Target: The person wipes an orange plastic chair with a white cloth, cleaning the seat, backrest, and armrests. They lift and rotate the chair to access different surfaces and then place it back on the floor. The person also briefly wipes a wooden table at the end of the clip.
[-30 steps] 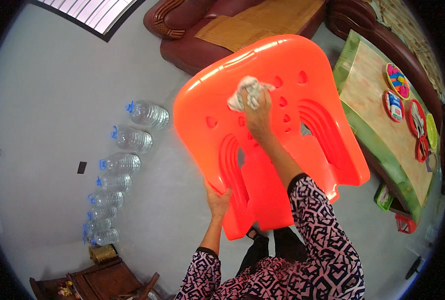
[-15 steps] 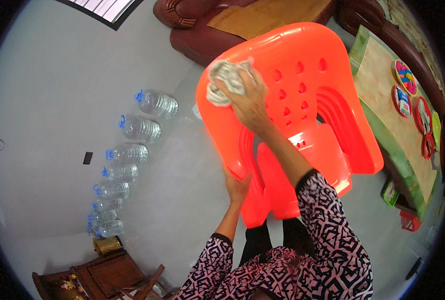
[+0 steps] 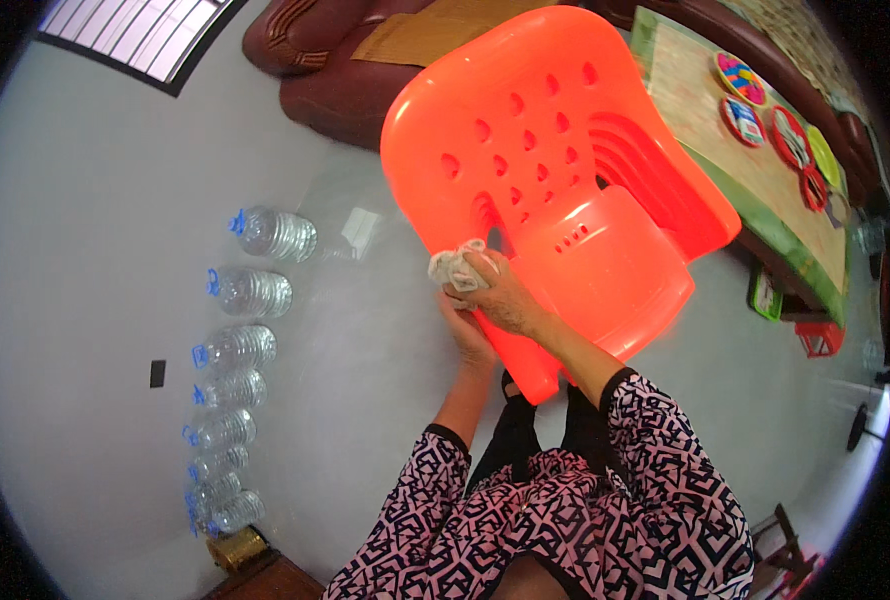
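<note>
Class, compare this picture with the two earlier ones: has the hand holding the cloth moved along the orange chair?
Yes. The right hand with the cloth has slid from the top of the orange chair backrest down to its side edge near the seat.

The person wears a loose top in a busy geometric print of black, white and pink, with angular, maze-like shapes all over. Its 2 sleeves end partway along the forearms, each finished with a narrow black cuff. Below the top, dark trousers cover both legs; both hands are bare.
</note>
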Demonstrator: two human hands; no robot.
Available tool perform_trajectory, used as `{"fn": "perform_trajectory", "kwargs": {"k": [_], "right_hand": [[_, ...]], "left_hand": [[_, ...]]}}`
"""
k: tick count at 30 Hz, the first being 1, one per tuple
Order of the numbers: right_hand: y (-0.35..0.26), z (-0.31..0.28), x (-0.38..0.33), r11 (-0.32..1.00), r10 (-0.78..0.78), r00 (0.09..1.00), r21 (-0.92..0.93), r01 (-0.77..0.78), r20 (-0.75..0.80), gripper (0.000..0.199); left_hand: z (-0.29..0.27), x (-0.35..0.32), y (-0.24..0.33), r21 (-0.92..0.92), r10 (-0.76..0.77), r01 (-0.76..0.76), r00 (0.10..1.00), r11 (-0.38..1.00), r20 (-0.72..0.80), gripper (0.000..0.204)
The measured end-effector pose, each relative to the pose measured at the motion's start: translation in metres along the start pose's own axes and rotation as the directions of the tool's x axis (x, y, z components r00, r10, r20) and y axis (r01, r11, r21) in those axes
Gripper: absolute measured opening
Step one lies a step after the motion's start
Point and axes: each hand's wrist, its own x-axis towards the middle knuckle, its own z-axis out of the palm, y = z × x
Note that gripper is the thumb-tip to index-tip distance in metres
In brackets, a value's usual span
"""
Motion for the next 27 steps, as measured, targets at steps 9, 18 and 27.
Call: {"fn": "perform_trajectory", "kwargs": {"k": [9, 18, 27], "right_hand": [[-0.043, -0.074, -0.09, 0.955, 0.271, 0.89, 0.011, -0.295, 0.367, 0.042], [-0.069, -0.108, -0.175, 0.523, 0.662, 0.71, 0.529, -0.668, 0.242, 0.047], [-0.082, -0.03, -0.175, 0.114, 0.909, 0.407, 0.89, -0.441, 0.085, 0.054]], "left_hand": [[-0.037, 0.011, -0.028, 0.069, -0.342, 0.336, 0.936, 0.939, 0.084, 0.052], [-0.019, -0.006, -0.044, 0.72, 0.419, -0.682, 0.621, -0.127, 0.662, 0.051], [-0.01, -0.046, -0.06, 0.606, -0.074, -0.79, 0.601, 0.094, 0.796, 0.034]]}}
